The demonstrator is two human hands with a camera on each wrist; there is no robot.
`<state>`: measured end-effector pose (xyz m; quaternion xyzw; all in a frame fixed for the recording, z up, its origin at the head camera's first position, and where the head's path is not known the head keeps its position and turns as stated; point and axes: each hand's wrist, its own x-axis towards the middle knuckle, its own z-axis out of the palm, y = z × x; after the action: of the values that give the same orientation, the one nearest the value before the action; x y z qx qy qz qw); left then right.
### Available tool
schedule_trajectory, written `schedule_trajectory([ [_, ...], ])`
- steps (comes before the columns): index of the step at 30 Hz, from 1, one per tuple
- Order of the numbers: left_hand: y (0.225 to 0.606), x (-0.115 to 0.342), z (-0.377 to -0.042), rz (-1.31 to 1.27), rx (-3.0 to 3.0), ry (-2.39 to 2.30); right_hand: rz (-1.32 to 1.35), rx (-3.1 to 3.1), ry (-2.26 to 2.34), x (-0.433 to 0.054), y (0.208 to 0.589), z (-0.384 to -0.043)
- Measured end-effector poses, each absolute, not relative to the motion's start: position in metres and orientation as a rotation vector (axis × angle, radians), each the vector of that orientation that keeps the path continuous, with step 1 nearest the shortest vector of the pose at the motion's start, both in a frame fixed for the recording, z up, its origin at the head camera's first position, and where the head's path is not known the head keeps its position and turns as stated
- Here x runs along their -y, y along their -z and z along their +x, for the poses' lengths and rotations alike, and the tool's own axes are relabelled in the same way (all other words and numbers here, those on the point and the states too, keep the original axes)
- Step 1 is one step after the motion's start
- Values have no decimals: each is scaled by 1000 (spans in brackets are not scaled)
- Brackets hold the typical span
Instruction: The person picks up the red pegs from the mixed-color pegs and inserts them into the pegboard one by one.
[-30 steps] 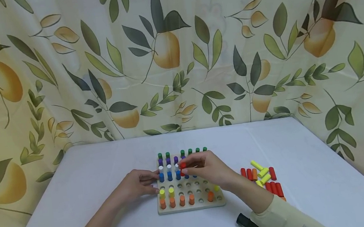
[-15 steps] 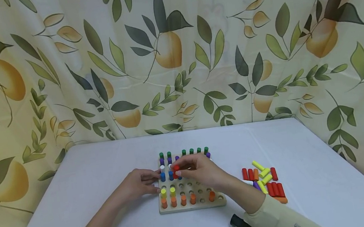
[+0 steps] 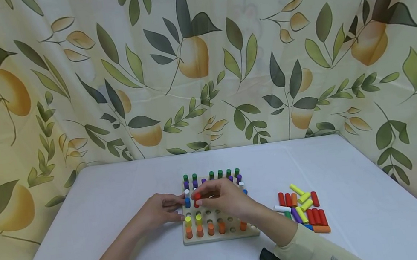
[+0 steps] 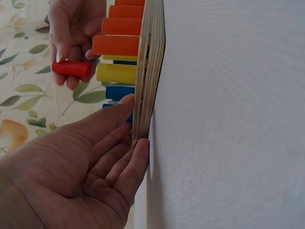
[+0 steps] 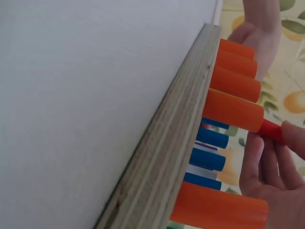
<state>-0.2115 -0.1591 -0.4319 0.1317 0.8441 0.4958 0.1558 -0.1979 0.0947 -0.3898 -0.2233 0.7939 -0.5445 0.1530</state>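
A wooden pegboard lies on the table, with upright rows of green, purple, white, blue, yellow and orange pegs. Bare holes run between the blue and yellow rows. My right hand pinches a red peg between thumb and fingers, above the board's left part by the blue row. In the left wrist view the red peg is apart from the board. At the board's left edge, my left hand holds the board with its thumb and fingertips. My right hand hides some blue and white pegs.
Loose pegs lie in a pile right of the board, among them red pegs, yellow pegs and a white peg. Black wrist devices sit by both forearms. A patterned curtain hangs behind the table.
My right hand has carried the red peg leftward across the board, and more of the loose pile shows beside the forearm. My left hand has stayed at the board's edge.
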Motion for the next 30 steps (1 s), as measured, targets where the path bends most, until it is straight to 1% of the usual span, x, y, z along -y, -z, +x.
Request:
schedule_trajectory([
  [10, 430, 160, -210, 390, -2406, -1437, -674, -2280, 1550, -88, 393, -197],
  [30, 430, 159, -209, 416, -2418, -1431, -607, -2304, 1548, -79, 393, -196],
])
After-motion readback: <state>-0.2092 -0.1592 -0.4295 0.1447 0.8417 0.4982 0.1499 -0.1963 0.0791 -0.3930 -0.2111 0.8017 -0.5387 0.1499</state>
